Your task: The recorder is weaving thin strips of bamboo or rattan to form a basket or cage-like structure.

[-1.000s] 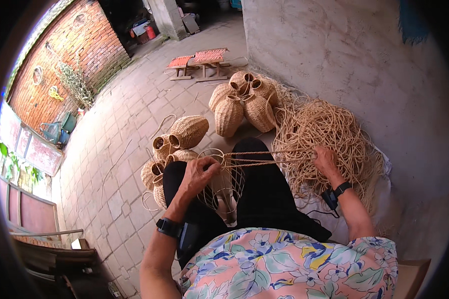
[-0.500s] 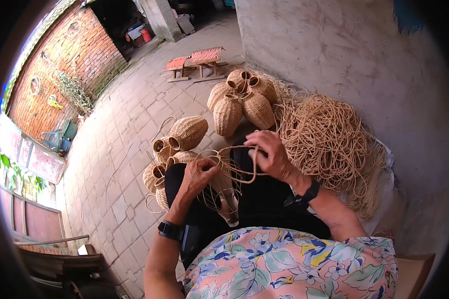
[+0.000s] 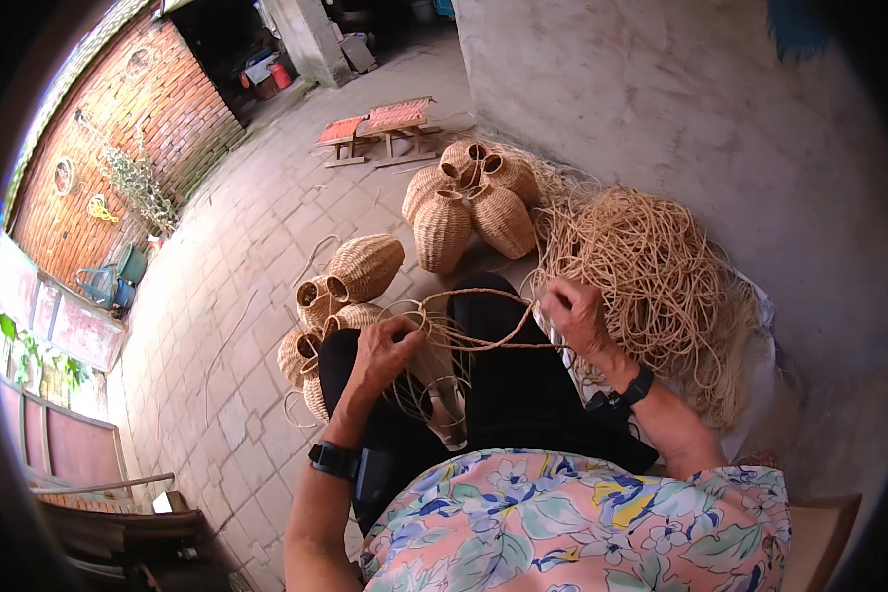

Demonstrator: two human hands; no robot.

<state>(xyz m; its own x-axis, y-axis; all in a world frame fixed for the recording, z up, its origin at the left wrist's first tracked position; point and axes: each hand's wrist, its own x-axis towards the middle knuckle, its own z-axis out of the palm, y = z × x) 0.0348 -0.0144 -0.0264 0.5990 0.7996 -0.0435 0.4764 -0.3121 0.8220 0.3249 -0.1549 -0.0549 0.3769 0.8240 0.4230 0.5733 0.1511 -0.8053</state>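
Note:
My left hand [image 3: 383,350] is closed above my left knee, its thumb and fingers pinching strands of the weaving. From it a loop of tan straw rope [image 3: 503,345] runs across my lap to my right hand [image 3: 575,316], whose fingers are closed on the rope. Between my knees hangs a loose bunch of thin cords [image 3: 429,370], partly hidden by the left hand. Ahead of my left knee lie several woven vase-shaped baskets [image 3: 367,268], and a second cluster of such baskets [image 3: 442,233] stands farther off.
A big tangled pile of straw rope [image 3: 641,252] lies on the right against the grey wall [image 3: 661,99]. Two low stools with red woven seats [image 3: 401,114] stand beyond the baskets. Paving stones [image 3: 227,326] spread to the left, toward a brick wall [image 3: 178,89].
My right hand has moved right and slightly down, away from the left, drawing the rope loop wider. My left hand has shifted only slightly.

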